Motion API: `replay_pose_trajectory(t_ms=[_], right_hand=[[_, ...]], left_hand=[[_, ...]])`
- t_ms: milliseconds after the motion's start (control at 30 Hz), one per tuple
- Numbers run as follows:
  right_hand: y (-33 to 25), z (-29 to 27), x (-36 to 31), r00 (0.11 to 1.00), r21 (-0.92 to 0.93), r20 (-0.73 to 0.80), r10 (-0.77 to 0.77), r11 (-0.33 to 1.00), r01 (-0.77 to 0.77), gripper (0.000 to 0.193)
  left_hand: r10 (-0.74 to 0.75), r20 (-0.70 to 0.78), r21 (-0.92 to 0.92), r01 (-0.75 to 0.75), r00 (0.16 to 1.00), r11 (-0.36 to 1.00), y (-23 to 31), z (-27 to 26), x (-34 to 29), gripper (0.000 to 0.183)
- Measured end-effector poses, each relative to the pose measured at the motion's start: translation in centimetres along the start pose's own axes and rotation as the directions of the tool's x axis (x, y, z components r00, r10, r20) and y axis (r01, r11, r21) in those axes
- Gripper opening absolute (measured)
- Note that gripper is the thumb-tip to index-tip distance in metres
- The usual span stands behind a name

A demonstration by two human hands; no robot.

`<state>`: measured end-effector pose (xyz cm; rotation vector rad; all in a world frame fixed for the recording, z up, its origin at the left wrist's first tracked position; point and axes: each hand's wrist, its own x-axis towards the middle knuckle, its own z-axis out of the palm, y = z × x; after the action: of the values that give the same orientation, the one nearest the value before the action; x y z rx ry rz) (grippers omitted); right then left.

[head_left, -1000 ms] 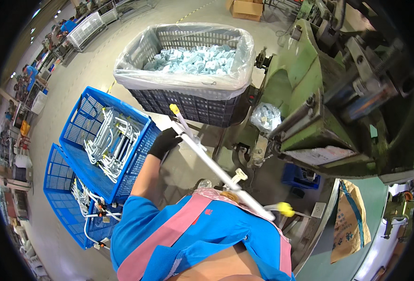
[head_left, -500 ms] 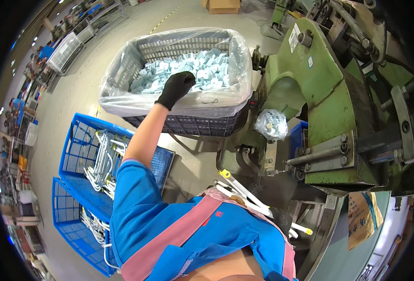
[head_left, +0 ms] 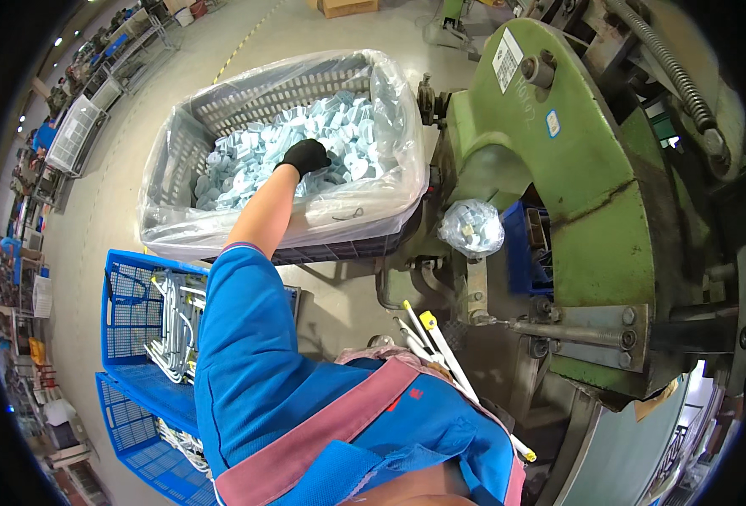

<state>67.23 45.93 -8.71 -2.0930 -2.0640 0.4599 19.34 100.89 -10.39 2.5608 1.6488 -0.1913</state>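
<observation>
My left hand, in a black glove, reaches into a large plastic-lined crate. Its fingers curl down among a heap of small pale blue-grey plastic pieces; whatever they grip is hidden beneath the hand. White tubes with yellow ends lie slanted in front of my chest, on the right side of my body. My right hand does not show; my clothing and the tubes cover that area.
A green press-like machine stands at the right, with a clear bag of small pieces beside it and a blue bin behind. Two blue baskets with white bent tubes stand at the left. A cardboard box sits on the far floor.
My left hand has gone from above the crate's near edge down into the pieces. The view has shifted, bringing the machine nearer. A dark shape beside the tubes no longer shows.
</observation>
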Motion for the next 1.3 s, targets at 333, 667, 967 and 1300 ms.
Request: replay_pose_trajectory(t_ms=[333, 667, 967, 1300], right_hand=[[-1.0, 0.5, 1.2, 1.000, 0.012, -0.005, -0.010, 1.000, 0.011, 0.027], [-1.5, 1.0, 1.1, 1.000, 0.021, -0.011, 0.008, 1.000, -0.008, 0.027], [-1.9, 1.4, 0.5, 0.999, 0.025, -0.016, 0.031, 0.999, -0.030, 0.027], [-2.4, 1.6, -0.2, 0.999, 0.030, -0.024, 0.038, 0.999, -0.037, 0.027]], left_hand=[[0.212, -0.031, -0.580, -0.190, 0.977, 0.792, 2.2, -3.6, -3.3, 0.022], [-0.391, -0.047, -0.611, 0.283, 0.919, 0.739, -0.8, -4.4, -4.6, 0.017], [-0.353, -0.084, -0.063, 0.348, 0.932, 0.935, 2.0, -3.2, -2.5, 0.037], [-0.605, -0.007, 0.018, 0.605, 0.796, 0.796, 0.2, -3.0, -2.2, 0.025]])
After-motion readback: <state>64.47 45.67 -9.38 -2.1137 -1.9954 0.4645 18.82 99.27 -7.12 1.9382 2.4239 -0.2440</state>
